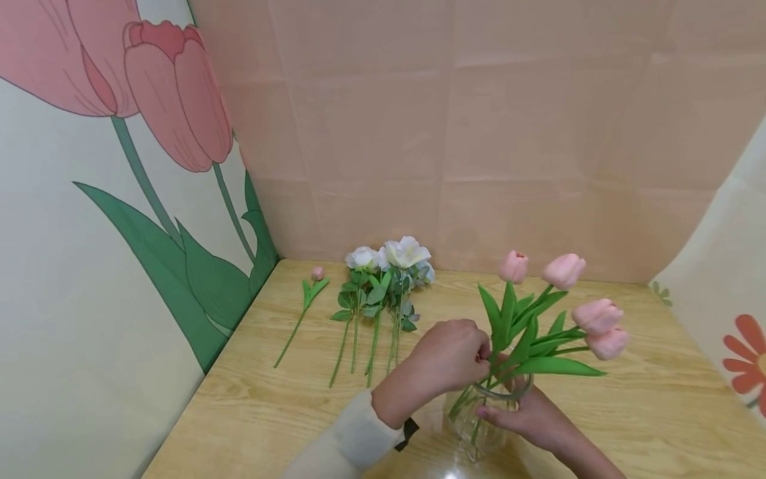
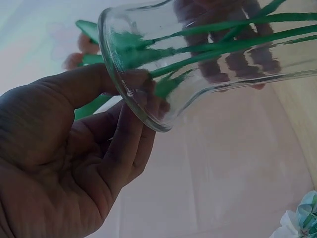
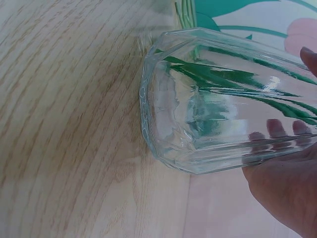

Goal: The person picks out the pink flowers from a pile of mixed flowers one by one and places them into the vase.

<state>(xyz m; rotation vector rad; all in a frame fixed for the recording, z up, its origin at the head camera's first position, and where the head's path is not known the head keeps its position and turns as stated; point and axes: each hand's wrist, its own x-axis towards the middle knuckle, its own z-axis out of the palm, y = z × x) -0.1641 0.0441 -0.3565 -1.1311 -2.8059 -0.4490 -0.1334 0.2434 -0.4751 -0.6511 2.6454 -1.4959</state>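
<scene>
A clear glass vase (image 1: 459,426) holds several pink tulips (image 1: 564,271), their heads leaning up and to the right. My right hand (image 1: 541,416) grips the vase below its rim; in the right wrist view, fingers show through the glass of the vase (image 3: 213,114). At the mouth, my left hand (image 1: 449,352) pinches a tulip stem among the green leaves. The left wrist view shows my left hand (image 2: 84,144) with thumb and fingers right at the vase rim (image 2: 111,64). Stems run down inside the glass.
Several white flowers (image 1: 407,253) with leafy stems lie at the back of the wooden table (image 1: 239,412). Left of them is a single pink tulip (image 1: 305,306). A pink backdrop (image 1: 509,133) stands behind, with a tulip-printed panel (image 1: 72,279) along the left side.
</scene>
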